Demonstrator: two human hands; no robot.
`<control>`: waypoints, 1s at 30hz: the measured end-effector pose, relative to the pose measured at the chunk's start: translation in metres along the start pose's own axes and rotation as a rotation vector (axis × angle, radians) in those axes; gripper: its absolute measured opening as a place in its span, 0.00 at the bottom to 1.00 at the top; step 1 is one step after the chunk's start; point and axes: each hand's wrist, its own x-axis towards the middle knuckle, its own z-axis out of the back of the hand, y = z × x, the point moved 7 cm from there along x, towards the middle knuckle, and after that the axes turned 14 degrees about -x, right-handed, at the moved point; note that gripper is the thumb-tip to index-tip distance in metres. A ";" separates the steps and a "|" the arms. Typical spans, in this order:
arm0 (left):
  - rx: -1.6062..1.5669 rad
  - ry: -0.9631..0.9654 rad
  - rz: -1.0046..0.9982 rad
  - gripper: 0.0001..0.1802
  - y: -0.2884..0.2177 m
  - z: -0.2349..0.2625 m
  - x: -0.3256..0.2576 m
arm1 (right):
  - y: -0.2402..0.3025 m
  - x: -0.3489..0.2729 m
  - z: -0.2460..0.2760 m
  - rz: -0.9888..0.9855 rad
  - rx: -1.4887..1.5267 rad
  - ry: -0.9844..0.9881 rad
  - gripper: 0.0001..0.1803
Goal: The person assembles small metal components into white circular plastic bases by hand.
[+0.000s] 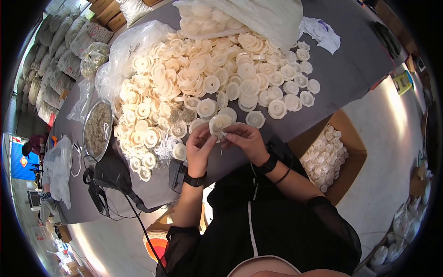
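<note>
Over the near edge of the table, a round off-white plastic cap (220, 122) is held up with its hollow side toward me. My left hand (201, 144) grips the cap by its lower left rim, fingers closed. At the lower right rim, my right hand (246, 141) pinches a small white piece (224, 134) against the cap; its exact shape is too small to tell. Just beyond my hands spreads a large heap of similar cream caps (194, 69). Beside my left hand lie small thin white rings (165, 148) and a little mound of tiny greyish pieces (183, 114).
A round metal tray (86, 121) of tiny grey-brown pieces stands left, near a black bag (113, 173). Clear plastic bags (138, 39) and a white sack (263, 16) border the heap. A cardboard box (355, 143) of white caps sits lower right. Stacked sacks (69, 60) rise far left.
</note>
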 end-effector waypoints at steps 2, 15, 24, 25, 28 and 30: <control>-0.001 -0.022 -0.047 0.21 -0.001 -0.002 -0.011 | -0.005 -0.003 -0.003 0.001 0.000 -0.003 0.10; 0.257 -0.173 -0.270 0.14 -0.011 0.011 -0.039 | 0.001 -0.019 -0.012 0.058 -0.141 -0.045 0.10; 0.338 -0.192 -0.293 0.13 -0.017 0.004 -0.050 | -0.006 -0.022 -0.017 0.047 -0.153 -0.028 0.09; 0.323 -0.185 -0.300 0.13 -0.017 0.004 -0.051 | -0.006 -0.022 -0.016 0.053 -0.166 -0.039 0.09; 0.372 -0.192 -0.284 0.14 -0.017 0.001 -0.054 | -0.011 -0.023 -0.014 0.057 -0.228 -0.043 0.13; 0.329 -0.185 -0.264 0.14 -0.017 0.005 -0.055 | -0.011 -0.025 -0.009 0.056 -0.402 -0.076 0.16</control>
